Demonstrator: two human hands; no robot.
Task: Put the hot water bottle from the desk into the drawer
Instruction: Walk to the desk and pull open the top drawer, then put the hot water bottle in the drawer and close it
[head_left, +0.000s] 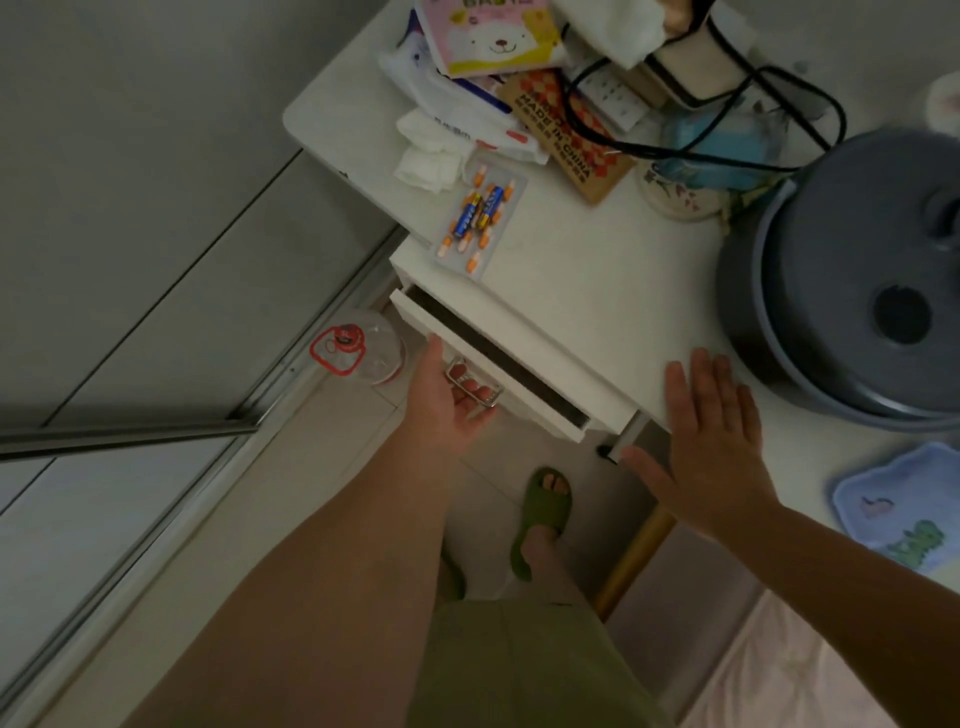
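Observation:
The hot water bottle (901, 504) is a light blue flat pouch with a green cartoon print, lying on the white desk (597, 270) at the far right edge. The white drawer (467, 343) under the desk's front edge stands pulled out a little, showing a dark narrow gap. My left hand (447, 395) is palm up with its fingers curled around the drawer's metal handle (475, 387). My right hand (711, 441) lies flat with fingers spread on the desk's front edge, left of the hot water bottle and holding nothing.
A large grey round fan base (857, 291) fills the desk's right side. Batteries in a clear tray (480, 218), tissues, booklets, a bag with black cords and a small bowl crowd the back. A clear jug with a red cap (358, 348) stands on the floor left of the drawer.

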